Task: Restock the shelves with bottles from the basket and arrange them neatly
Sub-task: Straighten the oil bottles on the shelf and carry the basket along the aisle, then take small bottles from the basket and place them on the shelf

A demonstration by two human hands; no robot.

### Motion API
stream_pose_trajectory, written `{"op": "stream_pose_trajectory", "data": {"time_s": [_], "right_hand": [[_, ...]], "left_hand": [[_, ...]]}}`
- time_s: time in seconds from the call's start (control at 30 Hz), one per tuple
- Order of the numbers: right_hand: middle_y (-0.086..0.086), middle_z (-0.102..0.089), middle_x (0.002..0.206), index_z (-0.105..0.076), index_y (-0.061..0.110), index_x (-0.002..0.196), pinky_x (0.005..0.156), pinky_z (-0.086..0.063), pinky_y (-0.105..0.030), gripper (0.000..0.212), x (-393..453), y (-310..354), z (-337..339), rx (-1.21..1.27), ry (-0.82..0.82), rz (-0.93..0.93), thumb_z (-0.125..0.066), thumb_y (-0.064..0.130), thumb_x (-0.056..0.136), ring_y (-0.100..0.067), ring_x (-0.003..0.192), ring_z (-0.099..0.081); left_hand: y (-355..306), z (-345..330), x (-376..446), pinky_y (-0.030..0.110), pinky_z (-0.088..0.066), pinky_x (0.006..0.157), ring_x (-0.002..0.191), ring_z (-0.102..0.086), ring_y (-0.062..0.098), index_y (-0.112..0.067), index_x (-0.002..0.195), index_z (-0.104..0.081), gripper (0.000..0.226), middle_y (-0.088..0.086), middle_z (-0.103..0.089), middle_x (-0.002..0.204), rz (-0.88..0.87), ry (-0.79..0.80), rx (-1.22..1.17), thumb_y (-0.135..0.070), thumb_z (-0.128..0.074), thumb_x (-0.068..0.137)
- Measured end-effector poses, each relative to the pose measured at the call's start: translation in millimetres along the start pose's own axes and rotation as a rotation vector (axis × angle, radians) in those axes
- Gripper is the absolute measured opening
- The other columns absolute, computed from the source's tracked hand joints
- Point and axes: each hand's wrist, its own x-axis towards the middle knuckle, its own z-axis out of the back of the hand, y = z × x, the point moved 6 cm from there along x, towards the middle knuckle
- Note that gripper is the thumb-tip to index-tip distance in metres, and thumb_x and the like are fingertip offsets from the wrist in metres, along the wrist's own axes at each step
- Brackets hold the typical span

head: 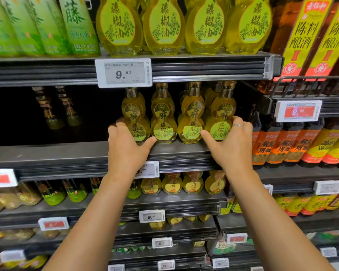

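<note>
Middle shelf (67, 153): four small gourd-shaped glass bottles are stood upright in a front row, side by side, near the shelf edge; further bottles of the same kind are seen behind them.
Bottle contents: a clear yellow oil is held in each, filled up into the neck; green and yellow labels are faced outward.
Leftmost bottle (134, 116): it is clasped on its left flank by the left hand (125, 145), the fingers wrapped round its far side and the thumb laid at its base.
Second bottle (163, 118): it is stood free, just beside the left thumb.
Third bottle (192, 116): its lower label is touched by the right thumb tip.
Rightmost bottle (221, 116): it is clasped by the right hand (231, 145), the fingers curled over its right shoulder; a ring (237, 125) is worn on one finger.
Dark bottles (57, 108): two are set far back on the left of the same shelf, in shadow; their contents cannot be told.
Upper shelf (204, 65): larger yellow oil bottles (164, 26) are lined up, with green-labelled bottles (47, 26) to their left.
Price tag (123, 73): 9.90 is shown.
Right section: brown and orange-labelled bottles (282, 145) are packed in a row.
Basket: it is not seen in view.
</note>
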Motion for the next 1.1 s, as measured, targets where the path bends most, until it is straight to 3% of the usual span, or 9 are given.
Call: {"op": "stream_pose_trajectory", "data": {"time_s": [0.17, 0.27, 0.37, 0.47, 0.6, 0.77, 0.87, 0.97, 1.1], "right_hand": [[-0.011, -0.044, 0.137, -0.04, 0.011, 0.147, 0.106, -0.045, -0.04, 0.09, -7.1, -6.1, 3.4, 0.009, -0.006, -0.01, -0.078, 0.055, 0.079, -0.031, 0.127, -0.05], [-0.008, -0.047, 0.132, -0.043, 0.014, 0.144, 0.097, -0.048, -0.034, 0.077, -20.1, -10.6, 6.0, 0.022, -0.034, 0.001, -0.077, 0.048, 0.083, -0.026, 0.113, -0.058], [-0.005, -0.051, 0.126, -0.048, 0.014, 0.139, 0.093, -0.042, -0.025, 0.064, -37.4, -13.7, 12.6, 0.011, -0.101, 0.001, -0.075, 0.04, 0.086, -0.019, 0.106, -0.057], [0.001, -0.052, 0.117, -0.055, 0.012, 0.129, 0.094, -0.036, -0.012, 0.047, -61.5, -11.2, 20.9, 0.04, -0.177, 0.073, -0.072, 0.026, 0.088, -0.008, 0.101, -0.05], [-0.012, -0.06, 0.114, -0.063, 0.006, 0.118, 0.098, -0.041, -0.03, 0.032, -97.2, -17.9, 15.7, -0.025, -0.189, 0.159, -0.069, 0.013, 0.088, -0.032, 0.11, -0.057], [-0.017, -0.062, 0.108, -0.066, 0.004, 0.109, 0.095, -0.035, -0.02, 0.026, -134.3, -47.2, 6.0, -0.094, -0.069, 0.126, -0.07, 0.007, 0.084, -0.033, 0.105, -0.055], [-0.011, -0.062, 0.106, -0.067, 0.009, 0.106, 0.09, -0.036, -0.021, 0.021, -162.9, -79.6, -3.3, -0.063, 0.068, 0.053, -0.069, 0.013, 0.086, -0.028, 0.103, -0.057], [-0.003, -0.063, 0.103, -0.067, 0.018, 0.099, 0.082, -0.04, -0.02, 0.015, -207.5, -135.4, -26.7, -0.043, 0.352, -0.113, -0.071, 0.017, 0.085, -0.02, 0.095, -0.062], [-0.003, -0.071, 0.094, -0.067, 0.02, 0.093, 0.078, -0.042, -0.022, 0.009, -289.1, -236.6, -58.3, -0.124, 0.807, -0.459, -0.073, 0.02, 0.086, -0.022, 0.092, -0.066]], "left_hand": [[16.0, 12.1, -5.0, 0.034, -0.043, 0.089, 0.118, -0.05, 0.025, -0.016, 0.141, -0.037, 0.076, 0.005, -0.042, 0.133, -0.056, -0.003, -0.053, -0.048, -0.076, 0.084], [26.1, 22.7, -15.3, 0.03, -0.043, 0.098, 0.117, -0.049, 0.012, -0.024, 0.142, -0.039, 0.067, -0.01, -0.04, 0.129, -0.178, 0.005, -0.13, -0.039, -0.075, 0.087], [34.4, 34.3, -26.2, 0.025, -0.046, 0.096, 0.111, -0.051, 0.006, -0.023, 0.132, -0.051, 0.048, -0.014, -0.044, 0.121, -0.322, -0.026, -0.192, -0.029, -0.072, 0.089], [46.1, 47.0, -48.0, 0.019, -0.043, 0.09, 0.102, -0.053, 0.009, -0.009, 0.109, -0.063, 0.019, -0.005, -0.055, 0.109, -0.536, -0.162, -0.299, -0.008, -0.066, 0.091], [82.4, 31.3, -92.0, 0.019, -0.039, 0.092, 0.094, -0.054, 0.014, 0.0, 0.089, -0.065, 0.007, 0.009, -0.061, 0.094, -0.647, -0.202, -0.384, 0.004, -0.064, 0.085], [125.1, -28.3, -139.4, 0.012, -0.04, 0.089, 0.095, -0.053, 0.008, -0.007, 0.095, -0.064, 0.009, 0.007, -0.059, 0.1, -0.437, 0.108, -0.394, -0.004, -0.066, 0.087], [151.0, -64.2, -170.8, 0.015, -0.044, 0.083, 0.091, -0.053, 0.009, -0.011, 0.097, -0.062, 0.008, 0.001, -0.055, 0.104, -0.327, 0.315, -0.322, -0.009, -0.064, 0.089], [191.0, -101.0, -212.7, 0.023, -0.046, 0.078, 0.086, -0.053, 0.012, -0.016, 0.099, -0.061, 0.017, -0.001, -0.053, 0.101, -0.163, 0.47, -0.181, -0.006, -0.066, 0.088], [257.5, -151.6, -297.9, 0.034, -0.05, 0.085, 0.101, -0.064, 0.032, -0.01, 0.107, -0.068, 0.02, 0.009, -0.065, 0.106, 0.385, 0.809, 0.037, -0.008, -0.072, 0.087]]}}
